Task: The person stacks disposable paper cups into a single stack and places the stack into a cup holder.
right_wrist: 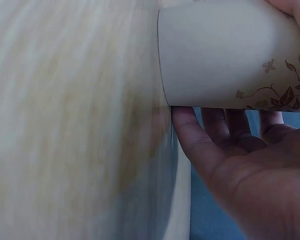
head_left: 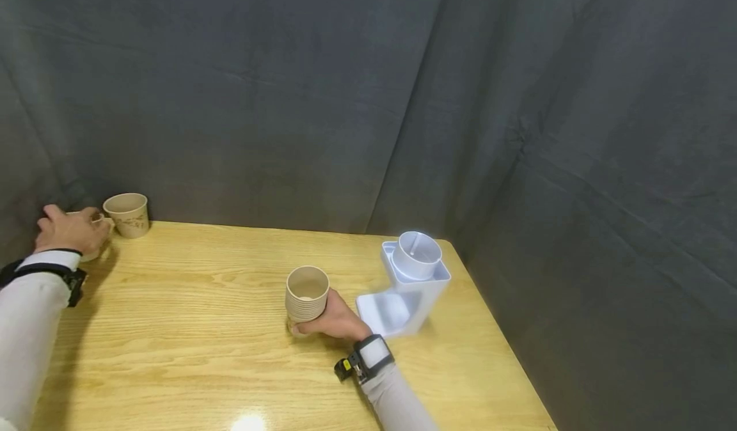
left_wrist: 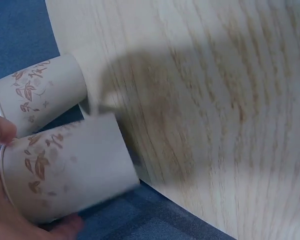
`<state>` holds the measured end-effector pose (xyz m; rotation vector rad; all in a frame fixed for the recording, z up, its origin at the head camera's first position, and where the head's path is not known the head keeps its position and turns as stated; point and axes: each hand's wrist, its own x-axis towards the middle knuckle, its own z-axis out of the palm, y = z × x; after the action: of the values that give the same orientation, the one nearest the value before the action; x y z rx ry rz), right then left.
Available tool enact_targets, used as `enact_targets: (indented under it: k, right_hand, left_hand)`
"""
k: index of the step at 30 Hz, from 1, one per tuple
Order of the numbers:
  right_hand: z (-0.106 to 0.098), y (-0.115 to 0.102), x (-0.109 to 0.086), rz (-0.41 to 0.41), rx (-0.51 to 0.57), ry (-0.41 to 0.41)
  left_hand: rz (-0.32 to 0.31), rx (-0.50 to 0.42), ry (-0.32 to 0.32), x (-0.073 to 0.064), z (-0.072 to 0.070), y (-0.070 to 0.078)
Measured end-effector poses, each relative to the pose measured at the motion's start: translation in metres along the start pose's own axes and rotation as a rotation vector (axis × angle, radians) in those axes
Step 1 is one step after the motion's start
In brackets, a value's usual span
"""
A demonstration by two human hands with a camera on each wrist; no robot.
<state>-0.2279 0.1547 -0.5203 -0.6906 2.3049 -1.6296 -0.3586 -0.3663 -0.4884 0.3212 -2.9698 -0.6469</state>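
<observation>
At the back left of the table, my left hand (head_left: 71, 231) grips a paper cup (left_wrist: 75, 165) from above, its fingers spread round the rim. Brown leaf prints decorate this cup, which stands close beside a second printed paper cup (head_left: 129, 220). In the left wrist view the two cups overlap near the table edge. My right hand (head_left: 340, 319) wraps round a stack of nested paper cups (head_left: 302, 306) near the middle of the table. The stack is upright, mouth up, and its base is down at the tabletop in the right wrist view.
Right of the stack stands a white plastic stand (head_left: 425, 300) with a round open holder (head_left: 417, 256) on top and a flat foot. A dark grey curtain (head_left: 230, 98) hangs along the back and right edges of the wooden table (head_left: 190, 329).
</observation>
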Motion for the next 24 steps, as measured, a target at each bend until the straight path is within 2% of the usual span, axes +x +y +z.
enact_targets:
  k: [6,8,11,16,20,24]
  right_hand:
    - [0.001,-0.001,0.001,-0.003,0.007,-0.003]
    - [0.001,0.000,0.002,0.001,0.004,0.000]
    - [0.000,0.001,0.003,0.003,-0.003,0.004]
    - [-0.001,0.003,0.006,-0.001,-0.007,0.007]
    - [-0.002,0.003,0.008,-0.003,-0.005,0.006]
    - [-0.002,0.004,0.010,0.000,-0.012,0.007]
  left_hand:
    - [0.033,-0.016,0.060,-0.004,0.002,-0.006]
    - [0.051,-0.030,0.061,-0.006,0.003,-0.008]
    - [0.044,-0.063,0.063,-0.010,0.002,-0.009]
    - [0.040,-0.057,0.025,-0.019,0.004,-0.011]
    - [0.060,-0.057,-0.010,-0.029,0.006,-0.011]
    - [0.154,-0.074,-0.027,-0.040,0.007,-0.011]
